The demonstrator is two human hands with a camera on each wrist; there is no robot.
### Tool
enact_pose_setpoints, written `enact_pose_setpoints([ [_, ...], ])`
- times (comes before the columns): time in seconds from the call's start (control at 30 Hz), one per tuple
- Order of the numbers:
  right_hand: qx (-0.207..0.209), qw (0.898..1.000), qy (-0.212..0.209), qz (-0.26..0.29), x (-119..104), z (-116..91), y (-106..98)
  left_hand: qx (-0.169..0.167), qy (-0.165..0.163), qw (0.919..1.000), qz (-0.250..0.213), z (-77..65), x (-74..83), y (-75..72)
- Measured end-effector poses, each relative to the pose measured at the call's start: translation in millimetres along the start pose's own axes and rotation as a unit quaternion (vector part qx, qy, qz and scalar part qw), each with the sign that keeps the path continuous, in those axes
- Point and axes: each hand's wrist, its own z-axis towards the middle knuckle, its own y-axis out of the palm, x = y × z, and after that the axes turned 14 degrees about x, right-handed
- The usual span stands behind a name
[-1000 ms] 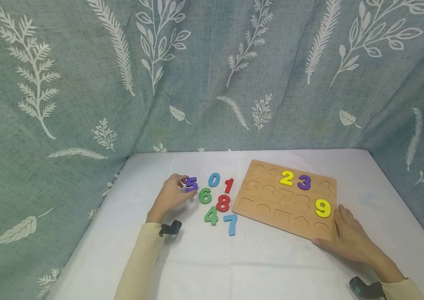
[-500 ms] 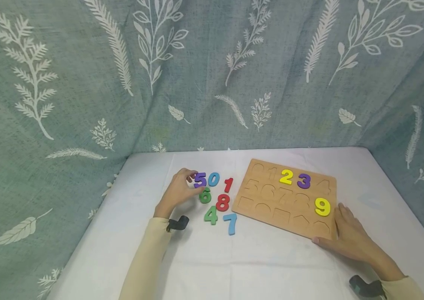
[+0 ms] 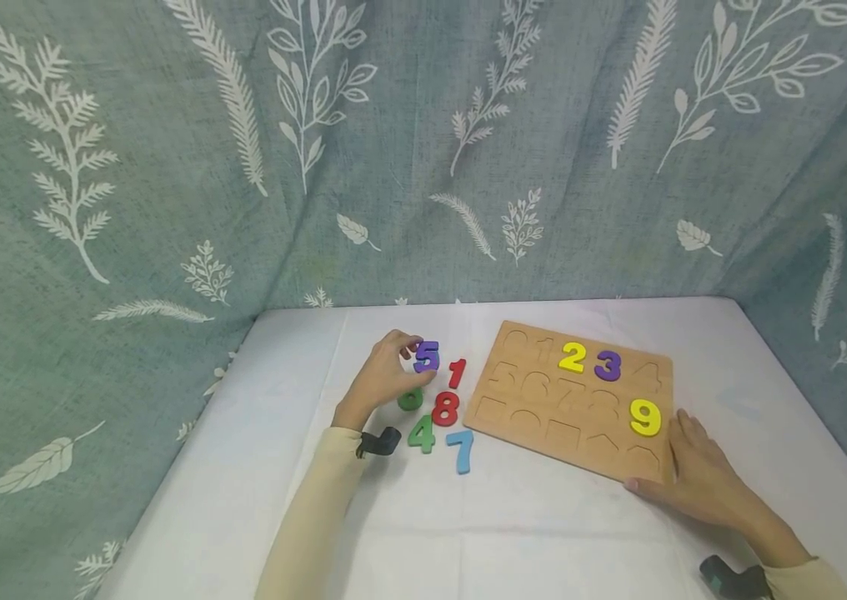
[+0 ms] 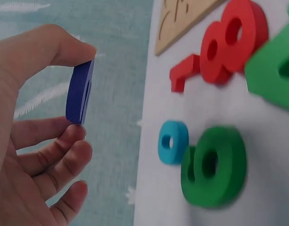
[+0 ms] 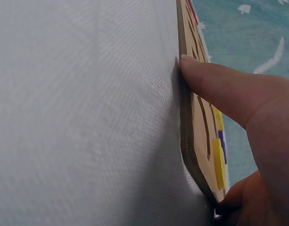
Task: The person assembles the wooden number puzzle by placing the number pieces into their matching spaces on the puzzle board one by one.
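My left hand [image 3: 386, 372] pinches a purple number 5 [image 3: 427, 356] between thumb and fingertips. In the left wrist view that purple 5 [image 4: 80, 92] is seen nearly edge-on, lifted above the table. In the head view it covers the blue 0 [image 4: 173, 142], which shows beside the green 6 [image 4: 214, 167] in the left wrist view. My right hand [image 3: 709, 475] rests at the near right corner of the wooden number board [image 3: 521, 400], its thumb [image 5: 215, 82] on the front edge. The board bears a yellow 2 [image 3: 572, 357], a purple 3 [image 3: 608, 366] and a yellow 9 [image 3: 645, 417].
Between left hand and board lie a red 1 [image 3: 457, 373], a red 8 [image 3: 445, 409], a green 4 [image 3: 421, 434] and a blue 7 [image 3: 460, 451] on the white tablecloth [image 3: 528, 533]. A leaf-patterned curtain [image 3: 408, 167] stands behind and at both sides.
My left hand has carried the purple 5 to the right and slightly away, from left of the loose numbers to over the blue 0. My right hand and the board have stayed put.
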Motion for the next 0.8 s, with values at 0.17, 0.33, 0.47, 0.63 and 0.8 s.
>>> enact_pose_setpoints([
  [0.17, 0.000, 1.000, 0.002, 0.004, 1.0, -2.2, 1.5, -0.008, 0.004, 1.0000, -0.001, 1.7, 13.9, 7.5],
  [0.33, 0.003, 1.000, -0.004, 0.003, 0.9, -1.1, 2.1, -0.013, 0.005, 0.9999, 0.008, 5.5, 25.5, 14.2],
  [0.47, 0.006, 1.000, -0.007, -0.001, 1.8, 0.5, 1.9, -0.015, 0.011, 0.9998, -0.001, 8.7, 32.3, 20.5],
  [0.63, 0.003, 1.000, -0.004, 0.005, 1.9, 0.3, 1.3, -0.021, 0.029, 0.9993, -0.014, 12.1, 35.6, 28.7],
  [0.8, 0.005, 1.000, -0.003, 0.002, 1.3, -0.7, 1.1, -0.030, 0.051, 0.9980, -0.019, 15.5, 38.6, 36.0],
])
